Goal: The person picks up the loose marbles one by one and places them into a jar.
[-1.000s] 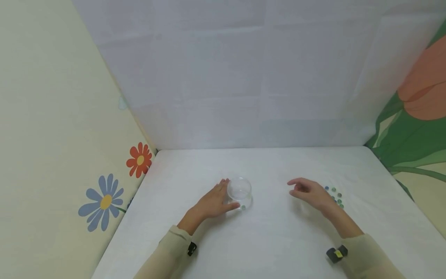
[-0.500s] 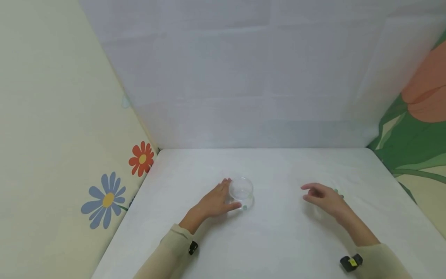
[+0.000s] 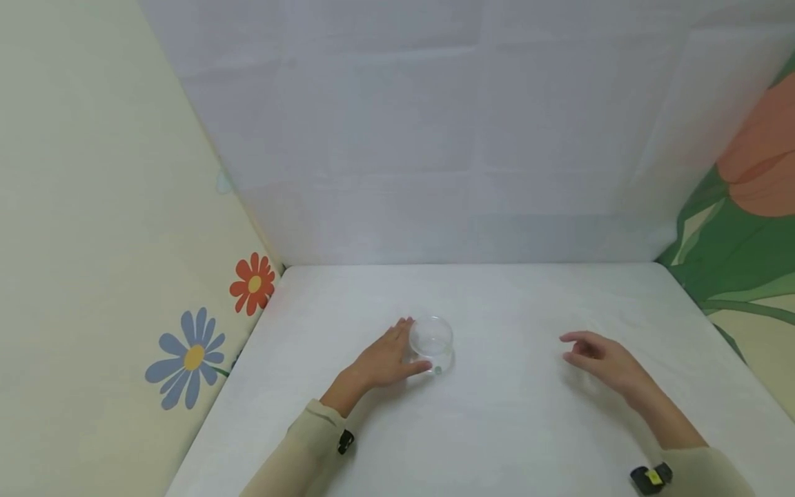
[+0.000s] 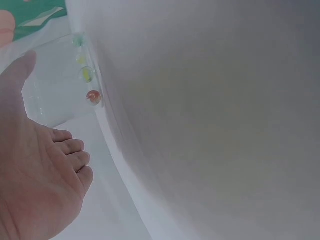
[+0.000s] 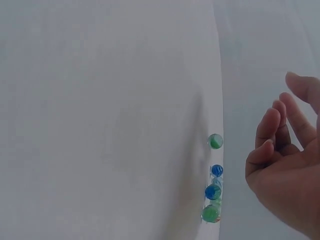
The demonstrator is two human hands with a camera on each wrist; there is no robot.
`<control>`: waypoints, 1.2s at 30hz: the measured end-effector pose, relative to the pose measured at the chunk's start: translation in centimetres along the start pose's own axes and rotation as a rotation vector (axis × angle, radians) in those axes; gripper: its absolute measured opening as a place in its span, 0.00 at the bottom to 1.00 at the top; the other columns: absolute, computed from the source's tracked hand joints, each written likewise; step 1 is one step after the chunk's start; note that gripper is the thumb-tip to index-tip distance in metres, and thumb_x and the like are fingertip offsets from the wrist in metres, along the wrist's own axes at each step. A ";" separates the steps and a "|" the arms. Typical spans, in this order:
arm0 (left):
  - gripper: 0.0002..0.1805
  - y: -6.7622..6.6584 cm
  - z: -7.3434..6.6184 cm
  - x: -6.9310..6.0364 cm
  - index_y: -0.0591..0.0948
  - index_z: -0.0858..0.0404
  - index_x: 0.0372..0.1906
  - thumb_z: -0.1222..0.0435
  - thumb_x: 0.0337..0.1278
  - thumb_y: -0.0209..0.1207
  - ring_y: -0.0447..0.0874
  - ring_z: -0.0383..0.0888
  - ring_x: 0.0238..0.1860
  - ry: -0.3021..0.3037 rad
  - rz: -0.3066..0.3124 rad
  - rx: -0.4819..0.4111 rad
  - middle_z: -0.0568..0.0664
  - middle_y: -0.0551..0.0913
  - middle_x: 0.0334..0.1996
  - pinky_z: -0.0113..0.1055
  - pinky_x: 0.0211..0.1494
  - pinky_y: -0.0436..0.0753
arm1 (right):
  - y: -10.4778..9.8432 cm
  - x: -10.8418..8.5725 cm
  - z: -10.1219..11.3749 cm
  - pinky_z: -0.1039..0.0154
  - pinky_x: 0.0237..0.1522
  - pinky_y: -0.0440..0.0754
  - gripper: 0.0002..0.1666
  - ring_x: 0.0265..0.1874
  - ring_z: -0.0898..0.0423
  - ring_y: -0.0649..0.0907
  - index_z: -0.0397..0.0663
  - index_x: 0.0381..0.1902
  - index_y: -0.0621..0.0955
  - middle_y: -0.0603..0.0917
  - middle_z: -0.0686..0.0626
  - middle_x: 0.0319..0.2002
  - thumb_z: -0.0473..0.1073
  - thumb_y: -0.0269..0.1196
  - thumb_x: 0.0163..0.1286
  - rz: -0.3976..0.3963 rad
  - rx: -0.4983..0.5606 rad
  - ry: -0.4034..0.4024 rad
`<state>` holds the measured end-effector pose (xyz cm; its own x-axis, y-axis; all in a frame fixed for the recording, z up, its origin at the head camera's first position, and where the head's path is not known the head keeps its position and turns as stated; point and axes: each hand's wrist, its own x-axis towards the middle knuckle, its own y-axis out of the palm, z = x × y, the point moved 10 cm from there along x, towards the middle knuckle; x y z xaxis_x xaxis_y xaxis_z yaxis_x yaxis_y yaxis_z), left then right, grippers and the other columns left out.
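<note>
A clear, round cup (image 3: 431, 336) stands on the white table, and my left hand (image 3: 383, 360) rests against its left side. In the left wrist view, the thumb (image 4: 22, 70) lies along the cup (image 4: 56, 80); the other fingers stretch away beside it. Several glass marbles (image 4: 87, 74) lie at the cup's bottom, one of them reddish (image 4: 93, 97). Above the table, my right hand (image 3: 609, 364) has loosely bent fingers, thumb and forefinger apart, with nothing seen between them. Loose green and blue marbles (image 5: 213, 192) sit on the table near it; in the head view it hides them.
A white cloth (image 3: 397, 138) hangs behind the table (image 3: 497, 428). Flower-patterned walls (image 3: 194, 357) border it left and right. Each wrist carries a small black camera (image 3: 650, 478).
My right hand has moved to the right and slightly nearer to me, and it covers the loose marbles that showed beside it earlier. The left hand stays at the cup.
</note>
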<state>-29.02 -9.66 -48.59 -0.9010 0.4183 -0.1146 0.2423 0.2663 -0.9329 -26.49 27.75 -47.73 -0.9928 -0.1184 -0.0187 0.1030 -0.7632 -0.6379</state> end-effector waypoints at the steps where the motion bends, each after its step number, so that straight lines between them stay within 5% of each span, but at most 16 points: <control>1: 0.58 0.0 0.0 0.0 0.47 0.64 0.82 0.29 0.62 0.50 0.46 0.53 0.81 0.001 0.000 -0.003 0.57 0.48 0.82 0.49 0.81 0.57 | -0.1 -0.1 -0.1 0.67 0.35 0.78 0.27 0.38 0.56 0.77 0.43 0.63 0.79 0.80 0.47 0.41 0.51 0.66 0.72 0.001 -0.001 0.003; 36: 0.58 -0.1 -0.1 -0.1 0.46 0.64 0.82 0.30 0.63 0.52 0.46 0.55 0.81 -0.020 0.007 -0.001 0.58 0.48 0.82 0.51 0.80 0.57 | -3.4 -1.7 -5.6 0.65 0.34 0.81 0.37 0.38 0.60 0.78 0.41 0.69 0.74 0.82 0.46 0.45 0.57 0.66 0.71 0.054 -0.031 0.102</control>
<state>-28.85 -9.61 -48.47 -0.9063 0.4028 -0.1277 0.2489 0.2648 -0.9316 -25.53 34.10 -49.81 -0.9871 -0.0922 -0.1312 0.1563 -0.7370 -0.6576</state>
